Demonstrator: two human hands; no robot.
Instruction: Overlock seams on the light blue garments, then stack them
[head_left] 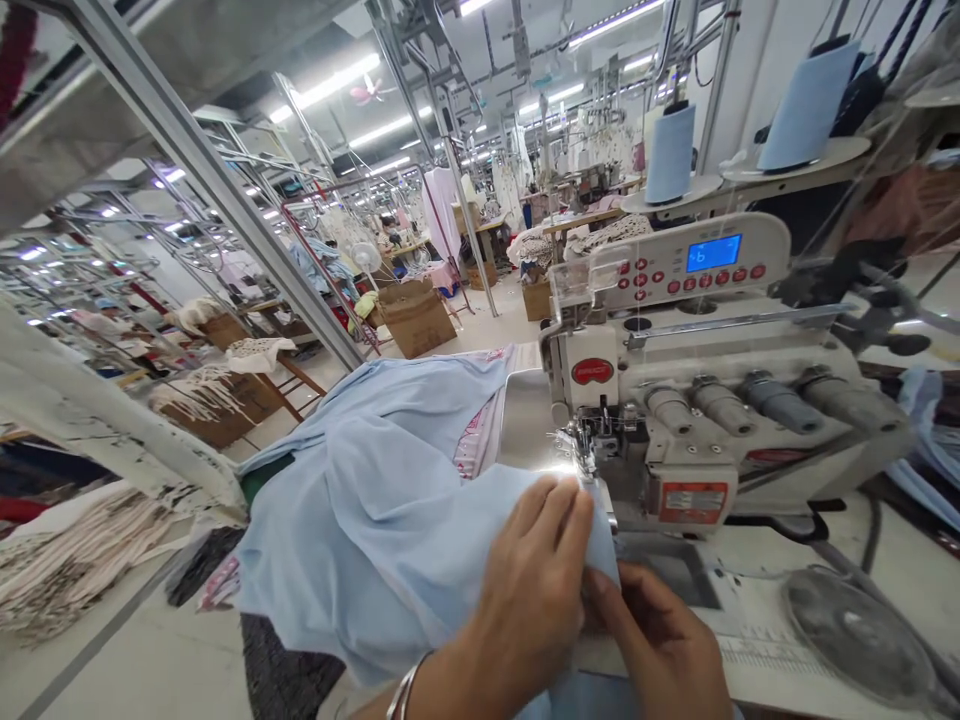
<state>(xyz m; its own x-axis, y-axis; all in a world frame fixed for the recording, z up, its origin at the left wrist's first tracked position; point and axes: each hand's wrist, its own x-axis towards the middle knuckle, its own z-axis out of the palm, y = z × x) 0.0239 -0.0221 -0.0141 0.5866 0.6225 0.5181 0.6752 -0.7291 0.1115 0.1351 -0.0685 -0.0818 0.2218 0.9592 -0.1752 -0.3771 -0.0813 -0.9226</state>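
1. Lower centre of the frame: the left hand [534,590] lies flat on the fabric [375,500], fingers extended and close together, pressing the cloth down. It grips nothing. A bangle [406,688] sits on its wrist.
2. Lower right of centre: the right hand [664,650] touches the left hand. Its fingers are curled narrow and pinch the near edge of the fabric. The pinch point is partly hidden behind the left hand.
3. The fabric is light blue. It lies bunched from the lower centre up to the centre left, draped over the table [757,560]. Its leading corner lies between the two hands, just in front of the presser foot [582,458].
4. Centre right: the machine [712,400] stands on the table. The presser foot is lit, with the left fingertips just beside it.
5. Lower right: a dark disc [855,630] lies on the table.
6. Upper right: a blue display [713,252] on the control panel, with two pale blue cones [670,152] above it.
7. Centre background: a box [416,318] on the floor, with rows of workstations beyond it.
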